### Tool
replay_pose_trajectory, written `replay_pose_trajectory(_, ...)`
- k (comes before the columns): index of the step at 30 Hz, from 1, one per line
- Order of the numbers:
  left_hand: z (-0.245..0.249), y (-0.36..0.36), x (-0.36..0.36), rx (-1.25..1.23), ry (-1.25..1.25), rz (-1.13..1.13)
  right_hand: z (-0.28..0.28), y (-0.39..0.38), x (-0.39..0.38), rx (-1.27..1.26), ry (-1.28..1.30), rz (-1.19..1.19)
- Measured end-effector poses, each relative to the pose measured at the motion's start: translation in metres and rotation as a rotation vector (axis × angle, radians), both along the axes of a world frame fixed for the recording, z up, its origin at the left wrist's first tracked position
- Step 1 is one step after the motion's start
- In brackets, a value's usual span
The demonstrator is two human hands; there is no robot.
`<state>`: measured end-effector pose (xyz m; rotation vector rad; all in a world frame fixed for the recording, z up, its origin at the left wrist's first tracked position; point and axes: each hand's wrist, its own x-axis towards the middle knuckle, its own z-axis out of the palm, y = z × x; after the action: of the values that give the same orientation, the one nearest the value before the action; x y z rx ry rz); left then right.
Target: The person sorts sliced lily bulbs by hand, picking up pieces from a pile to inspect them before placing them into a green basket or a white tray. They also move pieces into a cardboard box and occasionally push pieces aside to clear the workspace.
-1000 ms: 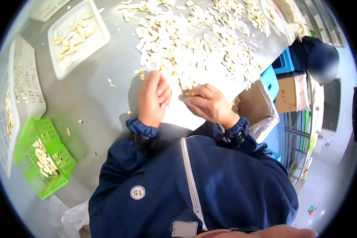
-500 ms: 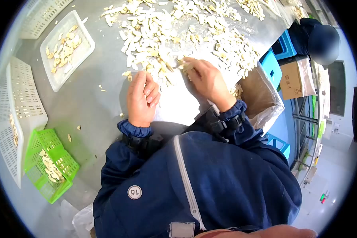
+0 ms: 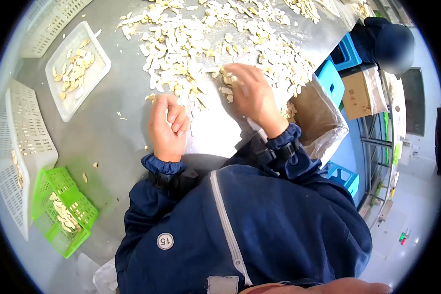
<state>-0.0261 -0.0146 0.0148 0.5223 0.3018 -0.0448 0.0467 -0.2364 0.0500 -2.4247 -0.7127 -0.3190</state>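
Observation:
Pale, flat dried slices (image 3: pixel 174 49) lie thickly spread over the metal table in front of me. My left hand (image 3: pixel 166 128) is at the near edge of the spread, its fingers curled in toward the palm; whatever they may hold is hidden. To its right, my right hand (image 3: pixel 255 95) reaches over the table, palm down. Its fingers are loosely bent, with the thumb apart, and the fingertips touch a few slices (image 3: pixel 227 91) beside them. Between my hands is a bright, glaring patch of table (image 3: pixel 213 130).
A white tray (image 3: pixel 103 73) with some slices sits left. White perforated baskets (image 3: pixel 32 130) and a green basket (image 3: pixel 85 208) holding slices line the left edge. At right stand a lined box (image 3: pixel 323 112), blue stools (image 3: pixel 330 83), a cardboard carton (image 3: pixel 357 95) and another person (image 3: pixel 375 39).
My right fingers have straightened somewhat and separated from the thumb, showing slices beside them. My left hand stays curled, slightly further left. The whole view has shifted a little.

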Motion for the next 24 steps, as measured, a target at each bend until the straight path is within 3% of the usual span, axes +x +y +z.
replay_pose_trajectory(5, 0.0, 0.002, 0.001, 0.009, -0.081, 0.08, 0.005, 0.049, -0.021, 0.025, -0.08, 0.378)
replay_pose_trajectory(9, -0.002, 0.004, 0.0, 0.007, -0.083, 0.083, -0.017, 0.03, -0.008, 0.065, 0.023, 0.163)
replay_pose_trajectory(10, -0.001, 0.004, 0.0, -0.004, -0.082, 0.079, -0.015, 0.022, -0.001, 0.016, -0.077, 0.115)
replay_pose_trajectory(12, -0.001, 0.003, 0.001, 0.004, -0.061, 0.062, -0.006, 0.014, 0.003, -0.088, -0.033, 0.062)
replay_pose_trajectory(15, 0.001, 0.003, 0.001, 0.018, -0.034, 0.049, 0.006, 0.032, 0.01, -0.124, -0.01, 0.263)
replay_pose_trajectory(24, 0.003, 0.0, 0.001, -0.054, 0.017, 0.083, 0.008, 0.057, 0.033, -0.214, -0.107, 0.367)
